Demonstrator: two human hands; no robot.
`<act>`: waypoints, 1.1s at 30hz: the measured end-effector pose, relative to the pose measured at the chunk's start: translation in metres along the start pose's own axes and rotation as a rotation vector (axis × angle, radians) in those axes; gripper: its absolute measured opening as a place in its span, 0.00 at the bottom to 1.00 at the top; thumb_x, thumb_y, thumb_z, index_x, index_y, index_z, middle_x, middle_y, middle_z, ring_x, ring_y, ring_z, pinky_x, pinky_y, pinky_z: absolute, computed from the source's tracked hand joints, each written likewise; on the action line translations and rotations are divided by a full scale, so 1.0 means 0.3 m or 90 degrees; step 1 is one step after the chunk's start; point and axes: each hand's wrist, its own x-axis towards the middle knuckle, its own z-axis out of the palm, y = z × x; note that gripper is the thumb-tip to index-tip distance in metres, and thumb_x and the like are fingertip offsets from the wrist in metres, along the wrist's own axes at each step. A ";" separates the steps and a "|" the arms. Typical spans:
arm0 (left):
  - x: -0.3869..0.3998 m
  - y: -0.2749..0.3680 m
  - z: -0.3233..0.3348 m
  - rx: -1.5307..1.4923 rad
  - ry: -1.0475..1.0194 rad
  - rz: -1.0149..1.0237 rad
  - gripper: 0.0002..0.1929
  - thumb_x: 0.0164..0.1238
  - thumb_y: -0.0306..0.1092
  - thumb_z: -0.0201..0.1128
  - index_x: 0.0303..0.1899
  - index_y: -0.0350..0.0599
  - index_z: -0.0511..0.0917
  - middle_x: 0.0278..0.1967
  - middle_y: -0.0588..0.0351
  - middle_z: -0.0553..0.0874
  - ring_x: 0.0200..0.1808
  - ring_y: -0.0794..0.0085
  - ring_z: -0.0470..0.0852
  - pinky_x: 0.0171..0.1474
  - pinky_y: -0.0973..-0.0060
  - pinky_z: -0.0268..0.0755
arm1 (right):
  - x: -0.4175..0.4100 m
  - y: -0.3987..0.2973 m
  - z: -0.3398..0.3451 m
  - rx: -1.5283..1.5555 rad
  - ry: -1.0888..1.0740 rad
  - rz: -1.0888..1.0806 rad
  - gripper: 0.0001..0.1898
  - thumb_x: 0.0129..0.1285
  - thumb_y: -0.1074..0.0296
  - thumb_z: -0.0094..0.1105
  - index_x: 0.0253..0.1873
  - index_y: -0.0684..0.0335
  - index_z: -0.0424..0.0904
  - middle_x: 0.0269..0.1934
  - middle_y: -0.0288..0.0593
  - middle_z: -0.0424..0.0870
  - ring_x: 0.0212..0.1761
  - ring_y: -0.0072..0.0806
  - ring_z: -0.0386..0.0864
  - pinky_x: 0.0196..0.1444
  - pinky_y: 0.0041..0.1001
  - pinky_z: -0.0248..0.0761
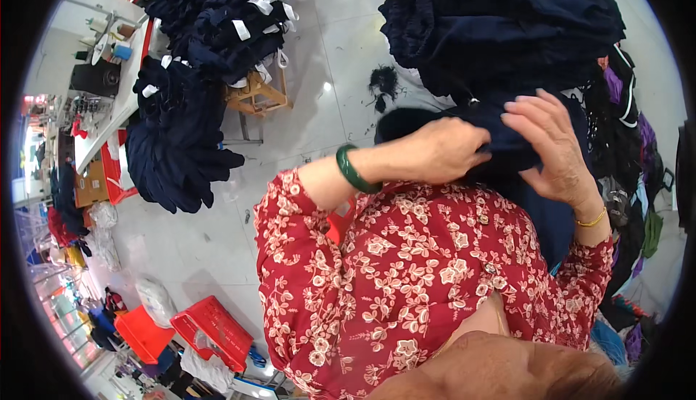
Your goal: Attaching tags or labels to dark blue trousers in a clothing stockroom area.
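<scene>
My left hand (448, 150), with a green bangle on its wrist, is curled low over navy blue cloth (511, 133) in front of my chest. Its fingertips are blurred and partly turned away, so whether they pinch the cloth is unclear. Just to the right, my right hand (552, 152) is raised above the same cloth, fingers spread and nothing in them. Beyond both hands lies a large heap of navy garments (505, 25) with a gathered edge. A small shiny spot (473, 101) shows on the cloth near my left hand; what it is cannot be made out.
Bundled navy pieces with white tapes (234, 25) rest on a wooden stool (258, 95). More hang off a sewing table (111, 133) at left. Dark thread scraps (383, 85) litter the tiled floor. A red crate (215, 332) stands lower left; assorted cloth (625, 182) is piled right.
</scene>
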 end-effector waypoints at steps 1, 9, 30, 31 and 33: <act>0.020 -0.001 -0.028 0.026 -0.029 0.000 0.14 0.67 0.40 0.57 0.33 0.35 0.79 0.29 0.39 0.83 0.35 0.45 0.83 0.41 0.56 0.75 | 0.054 -0.050 -0.039 0.003 -0.076 -0.003 0.36 0.35 0.74 0.66 0.58 0.65 0.71 0.54 0.51 0.75 0.61 0.48 0.70 0.68 0.47 0.56; 0.134 0.023 -0.099 -0.041 -0.163 0.100 0.16 0.64 0.40 0.58 0.39 0.32 0.80 0.32 0.38 0.83 0.36 0.48 0.83 0.40 0.60 0.73 | 0.088 -0.124 -0.083 -0.100 -0.084 0.055 0.17 0.51 0.76 0.64 0.49 0.64 0.76 0.34 0.44 0.80 0.36 0.40 0.78 0.44 0.33 0.69; 0.058 -0.031 0.131 0.093 0.047 0.141 0.06 0.50 0.25 0.58 0.31 0.36 0.73 0.20 0.46 0.80 0.24 0.53 0.82 0.28 0.61 0.74 | -0.081 -0.035 0.105 0.060 0.055 0.130 0.11 0.44 0.70 0.71 0.28 0.61 0.74 0.21 0.40 0.73 0.22 0.38 0.71 0.27 0.32 0.61; 0.043 -0.024 0.143 0.084 0.066 0.145 0.07 0.50 0.24 0.58 0.32 0.37 0.72 0.20 0.47 0.80 0.25 0.53 0.82 0.28 0.61 0.74 | -0.110 -0.025 0.101 0.137 -0.007 0.143 0.12 0.44 0.67 0.72 0.29 0.61 0.75 0.23 0.41 0.75 0.25 0.37 0.73 0.34 0.34 0.64; 0.021 -0.014 0.160 0.034 0.073 0.208 0.09 0.59 0.33 0.62 0.32 0.38 0.72 0.20 0.49 0.80 0.24 0.57 0.83 0.25 0.64 0.74 | -0.179 0.005 0.074 0.272 -0.209 0.139 0.16 0.44 0.57 0.74 0.31 0.61 0.79 0.31 0.41 0.80 0.38 0.36 0.78 0.61 0.43 0.61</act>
